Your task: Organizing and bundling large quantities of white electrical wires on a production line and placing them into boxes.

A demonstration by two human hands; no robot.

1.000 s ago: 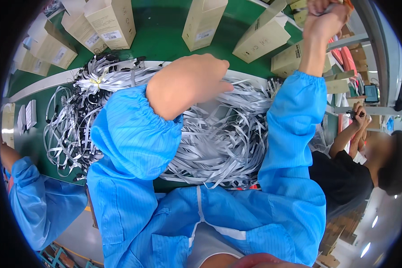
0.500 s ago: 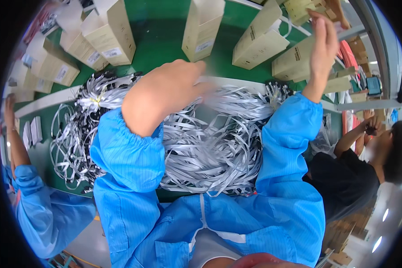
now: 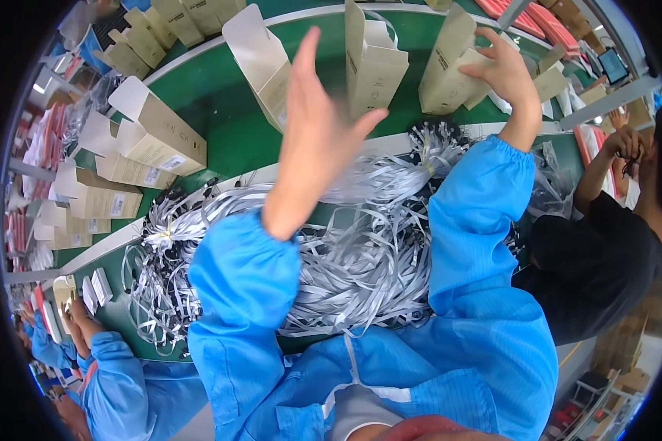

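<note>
My left hand is raised over the table with its fingers and thumb spread, slightly blurred, and nothing in it. Beyond its fingertips stands an open cream carton. My right hand is at the far right, beside a tall cream carton. Its thumb and fingers are curved and apart; whether they touch the carton I cannot tell. Between the two stands another open cream carton with a pale strap loop at its top. Below my hands lies a large heap of silvery-grey flat straps with black ends, some in tied bundles.
Several open cartons line the green conveyor belt at the left, with more at the far edge. White small boxes lie left of the heap. A blue-sleeved co-worker sits left; a person in black sits right.
My left hand has gone from low over the straps to raised and spread. My right hand has shifted left and down to a carton. The view has turned and the cartons show displaced.
</note>
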